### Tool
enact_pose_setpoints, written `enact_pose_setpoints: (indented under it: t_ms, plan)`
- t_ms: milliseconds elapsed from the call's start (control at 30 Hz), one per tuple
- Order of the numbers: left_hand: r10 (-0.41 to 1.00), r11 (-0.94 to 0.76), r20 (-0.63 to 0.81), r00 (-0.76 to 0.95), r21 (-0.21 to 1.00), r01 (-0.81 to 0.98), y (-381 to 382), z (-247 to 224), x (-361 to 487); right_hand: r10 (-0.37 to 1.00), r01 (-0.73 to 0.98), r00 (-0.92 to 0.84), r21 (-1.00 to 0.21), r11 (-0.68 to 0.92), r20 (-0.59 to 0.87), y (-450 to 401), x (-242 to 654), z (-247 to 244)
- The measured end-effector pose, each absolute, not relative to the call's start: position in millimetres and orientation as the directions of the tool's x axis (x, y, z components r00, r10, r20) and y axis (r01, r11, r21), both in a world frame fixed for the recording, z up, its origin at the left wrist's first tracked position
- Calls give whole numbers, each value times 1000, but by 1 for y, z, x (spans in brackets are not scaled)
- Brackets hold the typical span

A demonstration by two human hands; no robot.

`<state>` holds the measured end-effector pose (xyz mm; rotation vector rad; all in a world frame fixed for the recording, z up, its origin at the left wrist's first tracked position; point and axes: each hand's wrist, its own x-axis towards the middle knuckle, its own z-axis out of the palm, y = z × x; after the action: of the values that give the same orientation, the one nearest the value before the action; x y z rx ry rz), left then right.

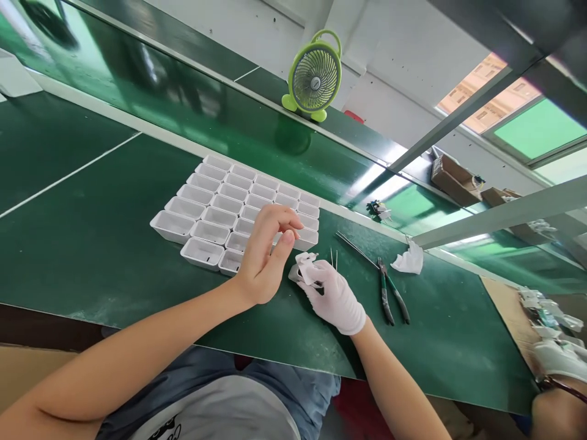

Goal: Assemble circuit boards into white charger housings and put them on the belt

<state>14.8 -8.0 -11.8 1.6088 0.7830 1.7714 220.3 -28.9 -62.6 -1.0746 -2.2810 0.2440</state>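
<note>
My left hand (266, 256) is bare and hovers over the near right side of the white trays, fingers loosely curled and thumb apart, with nothing visible in it. Just to its right, my right hand (332, 296), in a white glove, grips a small white plastic piece (296, 275). Its shape is partly hidden by the fingers, and some crumpled white material shows at its top. Rows of small white plastic trays (202, 251) stand side by side on the green table (114, 263); my left hand covers some of them.
Thin tweezers (334, 258), a longer slim metal tool (355, 247), green-handled pliers (389, 293) and a crumpled white cloth (409, 258) lie to the right. A green fan (315, 79) stands behind. At far right, another person's gloved hand (562, 360) is near small parts.
</note>
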Motion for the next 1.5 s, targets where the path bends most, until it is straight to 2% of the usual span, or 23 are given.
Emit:
enact_pose_setpoints:
  t_ms: [67,133,267,333,367,433,500,567,633,733,833,1067,1167,1300,1400,1500]
  plan:
    - [769,-638,634,-75,769,-40,-9,-13,15,735,592,-407,-456,664,542,-31,224,-59]
    - [758,-651,647,-83,758,-33,-10,-14,16,738,586,-358,-478,654,571,-32,225,-58]
    - [748,-663,660,-74,748,-31,-11,-16,17,759,661,-473,-389,641,447,-30,219,-69]
    - [745,-666,665,-52,745,-15,-12,-17,17,753,657,-469,-388,647,462,-30,215,-72]
    - [739,-673,672,-45,739,-5,-12,-17,17,759,635,-446,-430,642,475,-30,214,-70]
    - [702,-711,711,-39,703,10,-13,-19,17,826,536,-326,-630,562,459,-32,215,-61]
    - [635,-773,773,14,634,31,-13,-20,18,927,308,-151,-875,374,343,-35,218,-46]
    - [567,-823,807,165,564,69,-14,-22,20,985,6,-64,-987,159,158,-38,222,-30]
    - [528,-843,779,339,529,99,-15,-25,22,996,-231,-93,-973,-22,-1,-40,223,-20]
    - [510,-852,740,439,506,137,-16,-28,24,970,-403,-180,-887,-227,-166,-40,222,-19]
    - [523,-850,760,386,496,177,-14,-28,25,936,-451,-268,-829,-332,-229,-40,219,-26]
    - [511,-859,777,368,476,187,-10,-25,24,885,-531,-380,-719,-448,-271,-44,217,-28]
    - [526,-850,769,364,494,184,-10,-24,25,885,-505,-383,-741,-442,-266,-43,218,-27]
    - [534,-846,786,312,488,216,-11,-23,24,925,-331,-322,-891,-310,-202,-41,221,-23]
    - [634,-773,736,237,595,221,-14,-22,23,994,-9,-103,-999,37,37,-41,224,-19]
    - [783,-611,549,292,767,197,-17,-23,24,929,293,-44,-885,363,366,-44,225,-20]
